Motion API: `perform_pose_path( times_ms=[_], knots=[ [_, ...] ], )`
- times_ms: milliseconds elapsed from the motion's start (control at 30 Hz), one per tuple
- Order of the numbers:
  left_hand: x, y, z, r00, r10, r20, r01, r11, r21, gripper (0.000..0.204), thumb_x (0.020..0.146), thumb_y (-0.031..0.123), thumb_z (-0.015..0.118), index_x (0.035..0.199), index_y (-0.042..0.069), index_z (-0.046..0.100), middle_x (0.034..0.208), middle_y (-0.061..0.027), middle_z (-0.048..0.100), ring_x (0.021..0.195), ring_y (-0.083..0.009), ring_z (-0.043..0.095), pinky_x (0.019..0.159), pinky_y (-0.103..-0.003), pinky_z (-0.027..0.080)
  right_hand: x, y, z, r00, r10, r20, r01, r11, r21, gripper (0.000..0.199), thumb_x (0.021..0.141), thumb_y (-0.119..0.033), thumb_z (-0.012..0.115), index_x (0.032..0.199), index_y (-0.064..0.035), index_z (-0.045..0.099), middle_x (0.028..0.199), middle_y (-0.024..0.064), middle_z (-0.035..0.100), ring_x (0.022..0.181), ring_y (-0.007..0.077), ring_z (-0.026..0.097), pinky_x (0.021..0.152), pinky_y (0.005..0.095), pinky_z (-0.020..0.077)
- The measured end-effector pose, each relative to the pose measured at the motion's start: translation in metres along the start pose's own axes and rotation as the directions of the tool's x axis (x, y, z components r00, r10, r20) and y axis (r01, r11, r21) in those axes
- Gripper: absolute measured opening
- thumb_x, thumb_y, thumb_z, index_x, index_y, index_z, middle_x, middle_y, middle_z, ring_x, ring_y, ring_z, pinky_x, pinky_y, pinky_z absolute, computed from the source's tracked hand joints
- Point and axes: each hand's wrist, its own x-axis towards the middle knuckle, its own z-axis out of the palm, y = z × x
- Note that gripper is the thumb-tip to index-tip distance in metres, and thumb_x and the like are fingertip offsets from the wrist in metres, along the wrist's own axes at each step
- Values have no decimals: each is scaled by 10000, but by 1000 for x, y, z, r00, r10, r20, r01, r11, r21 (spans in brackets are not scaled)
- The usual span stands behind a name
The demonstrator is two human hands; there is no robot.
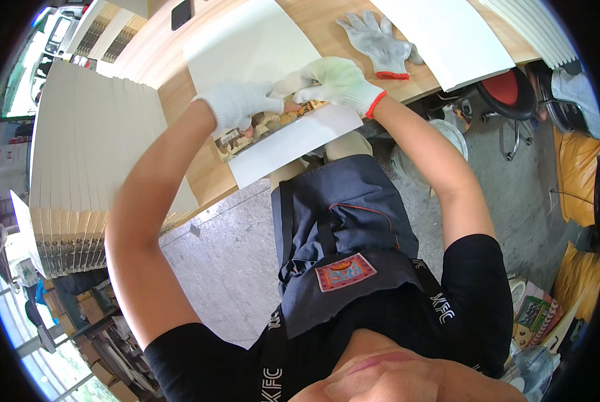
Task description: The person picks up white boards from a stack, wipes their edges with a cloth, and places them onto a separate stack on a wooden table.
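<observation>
A large white sheet (253, 47) lies on the wooden table before me. Along its near edge runs a colourful printed strip (266, 127), with a plain white band (300, 145) reaching past the table edge. My left hand (236, 105), in a white knit glove, is closed at the strip's left part, a bare fingertip showing against the print. Beside it, my right hand (340, 82), gloved in white with a red cuff, has its fingers bent together on the strip's upper edge. Both hands partly hide the strip.
A tall stack of white sheets (99, 141) with printed lower edges fans out at left. A loose grey-white glove (377, 43), another white sheet (440, 40) and a phone (181, 15) lie on the table (320, 17). A red-black stool (507, 90) stands at right.
</observation>
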Motion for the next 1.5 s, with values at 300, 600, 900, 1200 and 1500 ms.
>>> perform_pose_path(
  times_ms=[300, 600, 900, 1200, 1500],
  knots=[
    [22, -8, -8, 997, 10, 81, -18, 995, 99, 819, 660, 93, 831, 1363, 324, 482, 1263, -106, 549, 1046, -355, 630, 870, -447, 508, -24, 116, -33, 888, -45, -457, -318, 657, -683, 307, 942, -244, 523, 1225, -165, 608, 1186, 80, 616, 1052, 295, 610, 879, 450, 486],
    [16, -1, -16, 986, -41, 163, 31, 998, 63, 737, 772, 103, 736, 1434, 250, 446, 1086, -91, 690, 872, -247, 704, 856, -402, 525, -36, 31, -21, 774, -633, 20, 579, 693, -430, 365, 747, -158, 710, 1109, -182, 667, 979, -6, 628, 914, 212, 610, 812, 359, 468],
    [38, -18, 10, 996, -94, -12, 59, 715, -697, 645, 889, 340, 660, 1444, 139, 401, 1289, -145, 577, 1035, -287, 621, 839, -359, 501, 16, -101, 118, 702, -711, 26, 630, 604, -488, 158, 774, -193, 646, 917, -127, 630, 869, 12, 586, 871, 184, 622, 715, 344, 497],
    [43, -35, 29, 978, 207, -2, -203, 964, 170, 668, 825, 138, 698, 1448, 213, 471, 1375, -106, 547, 1233, -324, 559, 949, -456, 517, 21, -109, 126, 753, -648, 114, 644, 689, -333, 90, 784, -167, 616, 859, -125, 589, 822, 36, 559, 787, 225, 606, 677, 352, 491],
    [39, -42, 25, 814, 537, -221, -509, 843, 172, 803, 537, 122, 856, 1288, 151, 574, 1269, -187, 578, 1153, -379, 556, 1016, -425, 442, -27, 23, -16, 724, -684, 90, 663, 653, -367, 173, 792, -154, 639, 961, -122, 660, 829, 60, 620, 774, 273, 626, 668, 405, 498]
  ],
)
